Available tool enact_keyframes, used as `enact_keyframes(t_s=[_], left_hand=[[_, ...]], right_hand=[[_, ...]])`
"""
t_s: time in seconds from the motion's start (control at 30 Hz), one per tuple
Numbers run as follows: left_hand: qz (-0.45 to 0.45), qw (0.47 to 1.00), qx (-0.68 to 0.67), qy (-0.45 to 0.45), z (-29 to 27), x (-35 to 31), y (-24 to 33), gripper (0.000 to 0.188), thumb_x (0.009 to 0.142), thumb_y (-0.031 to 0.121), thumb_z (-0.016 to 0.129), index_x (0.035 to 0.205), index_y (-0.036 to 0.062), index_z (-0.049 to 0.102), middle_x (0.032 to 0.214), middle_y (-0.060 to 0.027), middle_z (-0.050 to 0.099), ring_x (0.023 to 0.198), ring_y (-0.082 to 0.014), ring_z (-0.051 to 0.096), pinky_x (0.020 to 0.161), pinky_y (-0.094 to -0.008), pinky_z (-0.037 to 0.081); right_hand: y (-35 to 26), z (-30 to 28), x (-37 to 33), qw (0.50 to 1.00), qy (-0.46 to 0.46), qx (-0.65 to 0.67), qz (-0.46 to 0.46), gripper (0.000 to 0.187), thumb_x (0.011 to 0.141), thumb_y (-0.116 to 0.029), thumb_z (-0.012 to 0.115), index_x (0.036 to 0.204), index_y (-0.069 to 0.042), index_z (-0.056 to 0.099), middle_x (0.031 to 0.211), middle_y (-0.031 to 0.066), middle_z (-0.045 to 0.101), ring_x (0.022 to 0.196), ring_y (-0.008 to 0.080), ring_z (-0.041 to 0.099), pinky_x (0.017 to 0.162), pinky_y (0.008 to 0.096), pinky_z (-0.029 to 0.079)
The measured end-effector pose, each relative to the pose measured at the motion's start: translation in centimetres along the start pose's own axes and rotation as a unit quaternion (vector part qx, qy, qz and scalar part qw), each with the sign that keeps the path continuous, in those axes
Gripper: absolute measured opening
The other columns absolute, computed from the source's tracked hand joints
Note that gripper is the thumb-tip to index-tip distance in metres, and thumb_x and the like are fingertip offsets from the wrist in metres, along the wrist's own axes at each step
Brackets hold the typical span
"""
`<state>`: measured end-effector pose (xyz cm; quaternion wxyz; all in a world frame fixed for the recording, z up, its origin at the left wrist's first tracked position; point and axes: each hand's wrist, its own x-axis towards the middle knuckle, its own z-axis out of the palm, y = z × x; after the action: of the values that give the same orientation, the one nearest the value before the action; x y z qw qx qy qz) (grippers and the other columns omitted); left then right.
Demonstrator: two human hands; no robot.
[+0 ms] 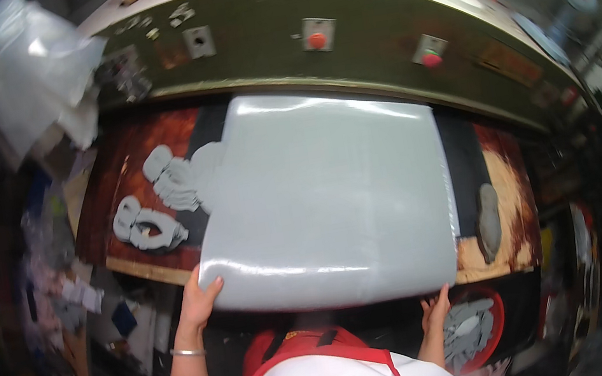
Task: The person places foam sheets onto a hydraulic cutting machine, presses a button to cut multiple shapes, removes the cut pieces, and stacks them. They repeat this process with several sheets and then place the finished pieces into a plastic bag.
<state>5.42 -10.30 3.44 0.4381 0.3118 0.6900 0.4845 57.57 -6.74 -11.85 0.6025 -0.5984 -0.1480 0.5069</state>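
A round red plastic basin point(500, 323) sits below the right end of the counter point(146, 130), just beside the right hand point(435, 310). It is filled with a heap of flat light-grey cut pieces point(471, 326), lying loosely over one another inside the rim; the right forearm is in front of part of its near left side, so how full that side is cannot be told.

A large, glossy, pale-grey rectangular sheet point(334, 198) lies across the middle of the counter, its near edge reaching the front. The left hand point(199, 302) is clamped on its near left corner, thumb on top and the other fingers mostly hidden beneath. The right hand touches the near right corner with its fingertips; whether it is closed around the edge cannot be told.

Left of the sheet, two groups of light-grey cutouts rest directly on the counter: a fanned, overlapping stack point(178, 185) near the sheet and a looped cluster point(167, 237) closer to the front. To the right lies a darker grey, elongated sole-shaped piece point(489, 225).

At the far left hangs a crumpled, translucent white plastic bag point(36, 80); what it holds, if anything, cannot be made out.
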Motion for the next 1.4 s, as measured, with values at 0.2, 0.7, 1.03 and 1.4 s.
enact_keyframes(t_s=[0.2,0.7,1.03,1.4], left_hand=[[0.067,0.997,-0.041,-0.004,2.3,1.8,-0.5,0.054,0.085,0.006,0.064,0.134,-0.0002,0.042,0.117,-0.0085,0.057,0.108,-0.0144,0.052,0.093,-0.0293,0.043],[0.320,0.937,0.138,-0.037,4.4,19.6,6.7,0.036,0.085,0.017,0.064,0.119,0.0041,0.059,0.119,-0.0167,0.056,0.113,-0.0340,0.052,0.096,-0.0387,0.043],[0.291,0.870,0.396,-0.034,1.7,34.9,7.4,0.055,0.088,0.031,0.059,0.125,-0.0085,0.047,0.127,-0.0262,0.049,0.120,-0.0378,0.046,0.101,-0.0442,0.038],[0.176,0.900,0.369,-0.149,0.1,35.3,9.8,0.056,0.070,0.042,0.074,0.098,-0.0042,0.064,0.096,-0.0207,0.068,0.095,-0.0347,0.065,0.083,-0.0403,0.051]], right_hand=[[-7.2,1.6,-1.4,0.818,0.229,-0.487,-0.204,0.037,0.090,-0.028,0.065,0.086,0.009,0.066,0.072,0.0120,0.066,0.066,0.0189,0.061,0.065,0.0310,0.049],[-7.4,37.4,0.7,0.609,-0.187,-0.587,-0.499,0.058,0.085,-0.024,0.066,0.133,0.001,0.045,0.136,0.0262,0.042,0.130,0.0410,0.036,0.109,0.0464,0.028],[1.2,42.0,-5.8,0.543,-0.178,-0.697,-0.434,0.058,0.087,-0.036,0.061,0.137,-0.012,0.045,0.143,0.0298,0.027,0.133,0.0462,0.027,0.110,0.0575,0.020],[0.2,45.1,-0.7,0.615,-0.133,-0.674,-0.387,0.058,0.085,-0.027,0.065,0.135,-0.005,0.046,0.139,0.0275,0.038,0.129,0.0420,0.036,0.106,0.0480,0.032]])
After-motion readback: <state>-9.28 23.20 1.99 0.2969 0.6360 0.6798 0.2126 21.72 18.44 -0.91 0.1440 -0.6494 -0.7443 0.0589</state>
